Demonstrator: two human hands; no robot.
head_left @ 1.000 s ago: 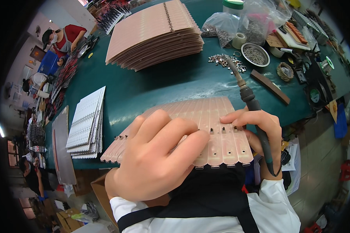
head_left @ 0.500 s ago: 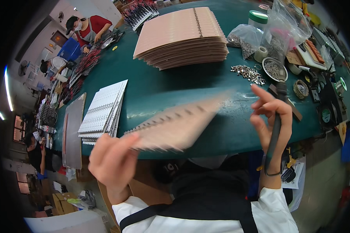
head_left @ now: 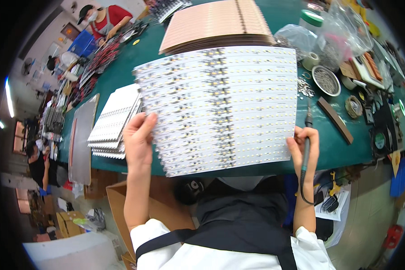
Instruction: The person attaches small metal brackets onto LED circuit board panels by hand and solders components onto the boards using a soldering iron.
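A large white LED circuit board panel (head_left: 256,99), lined with rows of small yellowish chips, is held up over the near edge of the table. My left hand (head_left: 139,139) pinches its left edge between thumb and fingers. At the lower right corner, my right hand (head_left: 305,150) grips the panel and also keeps hold of a soldering iron (head_left: 308,118), whose tip points away from me. Left of the panel lies a stack of white boards (head_left: 114,114). Behind it stands a tall stack of pinkish-tan boards (head_left: 202,24), partly covered by the panel.
On the green table (head_left: 274,168) at right are a metal bowl of small parts (head_left: 326,81), loose shiny pieces (head_left: 305,88), a dark bar (head_left: 335,120), plastic bags (head_left: 297,38) and a green-lidded jar (head_left: 310,20). A grey board (head_left: 83,139) lies far left. Co-workers sit beyond.
The panel has turned from its tan side to its chip-covered side and now faces me. My right hand has moved down and taken its right edge, still holding the soldering iron.
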